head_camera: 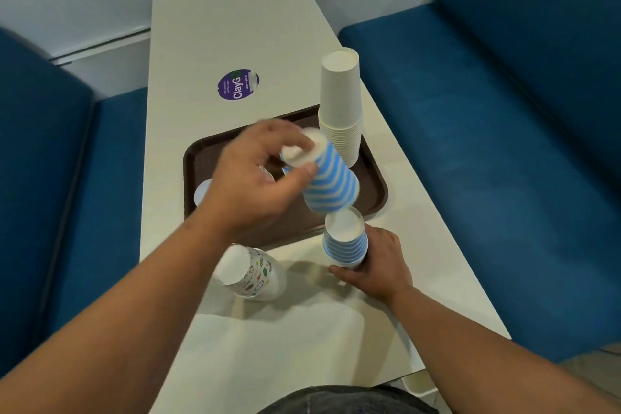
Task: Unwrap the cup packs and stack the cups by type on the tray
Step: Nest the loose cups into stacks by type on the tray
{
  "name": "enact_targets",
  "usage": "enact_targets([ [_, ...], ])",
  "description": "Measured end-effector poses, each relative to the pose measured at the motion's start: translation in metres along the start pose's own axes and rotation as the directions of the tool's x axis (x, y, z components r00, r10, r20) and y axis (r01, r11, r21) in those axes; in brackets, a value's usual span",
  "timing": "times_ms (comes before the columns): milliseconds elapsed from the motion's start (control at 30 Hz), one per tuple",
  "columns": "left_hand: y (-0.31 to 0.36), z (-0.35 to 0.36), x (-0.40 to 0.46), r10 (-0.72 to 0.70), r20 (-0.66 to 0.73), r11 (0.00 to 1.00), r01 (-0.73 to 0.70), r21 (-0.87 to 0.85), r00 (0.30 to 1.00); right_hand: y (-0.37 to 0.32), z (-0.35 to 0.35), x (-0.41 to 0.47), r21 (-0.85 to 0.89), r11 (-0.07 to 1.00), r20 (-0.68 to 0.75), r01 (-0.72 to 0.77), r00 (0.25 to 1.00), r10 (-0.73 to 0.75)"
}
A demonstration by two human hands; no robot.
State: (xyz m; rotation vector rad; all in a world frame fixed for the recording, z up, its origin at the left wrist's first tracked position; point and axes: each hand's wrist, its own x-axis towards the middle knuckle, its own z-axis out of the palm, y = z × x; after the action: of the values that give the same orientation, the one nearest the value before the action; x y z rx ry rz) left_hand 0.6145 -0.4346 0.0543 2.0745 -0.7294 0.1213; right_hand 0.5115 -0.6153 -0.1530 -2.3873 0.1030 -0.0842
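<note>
My left hand (255, 175) grips a blue-and-white striped cup (327, 178) by its base end, tilted, with its mouth just above a stack of blue striped cups (344, 240). My right hand (376, 265) holds that stack near its bottom, on the table in front of the brown tray (373, 178). A tall stack of plain white cups (341, 107) stands upside down at the tray's back right. A stack of cups with colourful prints (253, 274) lies on its side on the table near the tray's front edge. My left hand hides part of the tray.
The white table (235, 27) runs away from me, with a purple round sticker (238, 85) behind the tray. Blue padded benches (487, 144) flank it on both sides. A pale round object (201, 191) shows at the tray's left edge.
</note>
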Motion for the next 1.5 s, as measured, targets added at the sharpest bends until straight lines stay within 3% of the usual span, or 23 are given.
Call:
enact_targets([
  [133, -0.033, -0.015, 0.037, -0.090, -0.150, 0.974, 0.118, 0.192, 0.985, -0.001, 0.000, 0.001, -0.011, 0.999, 0.009, -0.035, 0.999, 0.035],
  [233, -0.052, -0.011, 0.063, -0.106, -0.153, 0.945, 0.148, 0.293, 0.982, 0.000, 0.001, 0.000, 0.010, 0.999, -0.009, -0.033, 0.999, 0.033],
  [400, -0.080, 0.017, 0.075, -0.254, -0.036, 0.875, 0.246, 0.416, 0.966, 0.001, 0.002, 0.002, 0.018, 0.999, -0.007, -0.030, 1.000, 0.030],
  [567, -0.093, 0.029, 0.065, -0.530, 0.219, 0.760, 0.345, 0.550, 0.819, 0.004, 0.005, 0.002, 0.032, 0.998, -0.003, -0.053, 0.999, 0.053],
  [700, -0.051, 0.021, 0.046, -0.377, 0.167, 0.878, 0.293, 0.379, 0.911, 0.002, 0.003, 0.002, -0.004, 0.999, 0.006, -0.044, 0.999, 0.044],
  [767, -0.022, 0.020, 0.024, -0.271, 0.230, 0.949, 0.219, 0.226, 0.935, 0.000, 0.000, 0.001, -0.010, 0.999, 0.015, -0.039, 0.999, 0.039],
  [867, -0.008, 0.031, -0.010, -0.159, 0.528, 0.965, 0.018, 0.262, 0.834, -0.002, -0.001, 0.002, 0.032, 0.999, 0.014, -0.012, 1.000, 0.012],
  [933, -0.014, 0.043, -0.023, -0.143, 0.596, 0.943, -0.073, 0.323, 0.790, 0.000, 0.002, 0.004, 0.054, 0.999, 0.017, -0.001, 1.000, 0.000],
  [1500, 0.000, 0.028, -0.032, 0.009, 0.309, 0.979, -0.071, 0.192, 0.951, 0.006, 0.006, 0.003, 0.002, 0.998, -0.012, 0.057, 0.998, -0.057],
])
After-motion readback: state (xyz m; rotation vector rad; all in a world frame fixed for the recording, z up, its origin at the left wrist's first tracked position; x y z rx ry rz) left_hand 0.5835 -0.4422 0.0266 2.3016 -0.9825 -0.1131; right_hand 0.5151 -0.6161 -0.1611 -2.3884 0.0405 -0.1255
